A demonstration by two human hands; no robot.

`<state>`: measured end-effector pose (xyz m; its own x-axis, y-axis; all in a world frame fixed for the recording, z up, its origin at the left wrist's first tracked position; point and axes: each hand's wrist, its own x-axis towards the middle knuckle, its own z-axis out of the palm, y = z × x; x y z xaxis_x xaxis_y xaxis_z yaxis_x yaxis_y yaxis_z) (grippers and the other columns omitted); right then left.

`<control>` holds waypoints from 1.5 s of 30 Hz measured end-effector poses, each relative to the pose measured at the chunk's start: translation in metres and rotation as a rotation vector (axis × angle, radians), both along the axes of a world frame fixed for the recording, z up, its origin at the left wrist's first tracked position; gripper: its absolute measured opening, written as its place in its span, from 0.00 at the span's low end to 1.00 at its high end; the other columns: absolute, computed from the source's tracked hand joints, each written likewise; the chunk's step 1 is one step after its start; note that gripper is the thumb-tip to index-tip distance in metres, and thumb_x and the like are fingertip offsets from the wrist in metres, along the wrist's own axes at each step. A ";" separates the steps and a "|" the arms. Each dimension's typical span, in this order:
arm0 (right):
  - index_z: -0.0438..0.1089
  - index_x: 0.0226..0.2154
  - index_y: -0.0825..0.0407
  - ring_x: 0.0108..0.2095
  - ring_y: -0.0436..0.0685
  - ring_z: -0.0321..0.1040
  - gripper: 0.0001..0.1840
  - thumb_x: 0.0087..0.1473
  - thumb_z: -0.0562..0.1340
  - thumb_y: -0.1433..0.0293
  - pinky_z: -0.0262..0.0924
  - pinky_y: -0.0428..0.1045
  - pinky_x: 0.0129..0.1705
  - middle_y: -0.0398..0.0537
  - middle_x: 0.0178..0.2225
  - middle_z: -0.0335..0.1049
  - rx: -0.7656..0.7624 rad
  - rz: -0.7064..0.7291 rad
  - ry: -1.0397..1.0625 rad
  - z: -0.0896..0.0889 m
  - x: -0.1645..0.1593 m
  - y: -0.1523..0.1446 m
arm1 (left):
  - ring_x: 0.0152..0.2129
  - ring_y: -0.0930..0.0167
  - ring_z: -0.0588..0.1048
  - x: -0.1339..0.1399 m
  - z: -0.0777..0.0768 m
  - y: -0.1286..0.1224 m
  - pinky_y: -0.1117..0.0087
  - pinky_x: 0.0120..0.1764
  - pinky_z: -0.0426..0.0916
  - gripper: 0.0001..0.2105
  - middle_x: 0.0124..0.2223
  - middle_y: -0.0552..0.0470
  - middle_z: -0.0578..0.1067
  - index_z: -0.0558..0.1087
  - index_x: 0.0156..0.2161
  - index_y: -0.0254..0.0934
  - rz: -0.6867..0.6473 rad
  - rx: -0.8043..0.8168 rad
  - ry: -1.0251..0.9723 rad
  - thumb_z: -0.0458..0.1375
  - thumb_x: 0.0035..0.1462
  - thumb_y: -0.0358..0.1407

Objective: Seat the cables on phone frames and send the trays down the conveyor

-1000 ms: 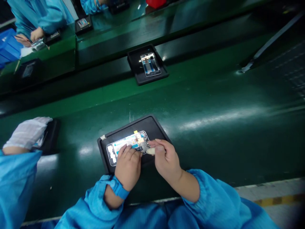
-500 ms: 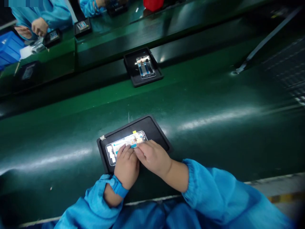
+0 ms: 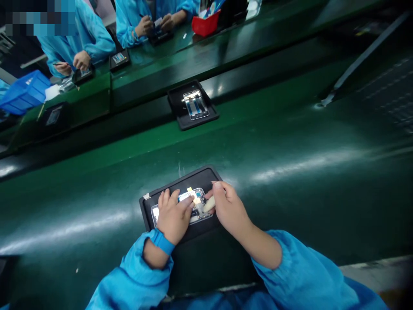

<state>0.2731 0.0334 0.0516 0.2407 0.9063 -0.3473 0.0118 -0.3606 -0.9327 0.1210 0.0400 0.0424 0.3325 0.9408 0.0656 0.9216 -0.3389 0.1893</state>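
An opened phone [image 3: 198,216] with its inner parts exposed lies in a shallow black tray [image 3: 207,174] on the green bench. Across its left and middle part rests my left hand [image 3: 174,218], fingers spread, hiding much of the phone. My right hand [image 3: 230,211] is closed around a cream-coloured pointed tool [image 3: 210,204], whose tip is at the phone's right end over the circuit board. Whether the tip touches the board I cannot tell. A yellow tab [image 3: 189,189] sticks out at the phone's far edge.
Farther off, a second black tray [image 3: 180,125] holds another opened phone [image 3: 195,104]. Across the bench, people in blue sleeves handle small items beside a red bin [image 3: 205,26] and a blue crate [image 3: 24,97]. A metal strut [image 3: 355,66] meets the bench at the right.
My hands have moved apart. The left now lies spread over the phone; the right has shifted right, and the cream tool now shows in it. The view has tilted upward a little.
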 end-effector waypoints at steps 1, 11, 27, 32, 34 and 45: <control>0.61 0.32 0.53 0.15 0.47 0.62 0.23 0.52 0.47 0.50 0.61 0.44 0.19 0.43 0.24 0.69 0.000 0.006 0.001 0.000 0.000 0.001 | 0.49 0.57 0.61 -0.001 0.000 0.000 0.48 0.49 0.55 0.09 0.46 0.47 0.69 0.74 0.38 0.46 0.001 -0.023 -0.020 0.52 0.54 0.37; 0.62 0.28 0.51 0.18 0.49 0.63 0.22 0.53 0.46 0.51 0.60 0.46 0.23 0.42 0.21 0.68 0.024 0.040 -0.092 0.005 -0.004 0.014 | 0.45 0.61 0.66 -0.001 0.001 -0.003 0.51 0.50 0.56 0.06 0.40 0.49 0.73 0.72 0.33 0.38 -0.007 0.007 -0.127 0.52 0.53 0.33; 0.62 0.38 0.51 0.26 0.52 0.69 0.13 0.54 0.51 0.61 0.64 0.49 0.28 0.44 0.24 0.71 0.308 -0.083 -0.217 -0.014 -0.018 0.013 | 0.40 0.62 0.70 0.005 0.000 -0.007 0.53 0.49 0.59 0.11 0.40 0.44 0.74 0.73 0.37 0.34 -0.099 0.183 0.001 0.48 0.56 0.31; 0.61 0.39 0.50 0.29 0.53 0.69 0.13 0.54 0.51 0.62 0.65 0.50 0.32 0.46 0.28 0.71 0.303 -0.043 -0.239 -0.015 -0.019 0.012 | 0.40 0.62 0.70 0.007 0.000 -0.007 0.53 0.49 0.59 0.11 0.40 0.44 0.74 0.73 0.38 0.34 -0.093 0.174 0.017 0.48 0.55 0.31; 0.62 0.39 0.51 0.30 0.54 0.69 0.13 0.54 0.51 0.61 0.65 0.51 0.33 0.48 0.30 0.71 0.307 -0.027 -0.263 -0.014 -0.019 0.011 | 0.40 0.61 0.70 0.007 0.000 -0.007 0.53 0.48 0.59 0.11 0.40 0.44 0.74 0.73 0.38 0.34 -0.095 0.175 0.019 0.48 0.55 0.30; 0.67 0.33 0.53 0.30 0.55 0.69 0.16 0.56 0.47 0.65 0.63 0.49 0.34 0.50 0.28 0.72 0.566 0.258 -0.616 0.005 -0.021 0.019 | 0.40 0.62 0.70 0.006 0.002 -0.007 0.53 0.49 0.59 0.12 0.40 0.43 0.73 0.72 0.38 0.33 -0.108 0.130 0.007 0.47 0.54 0.28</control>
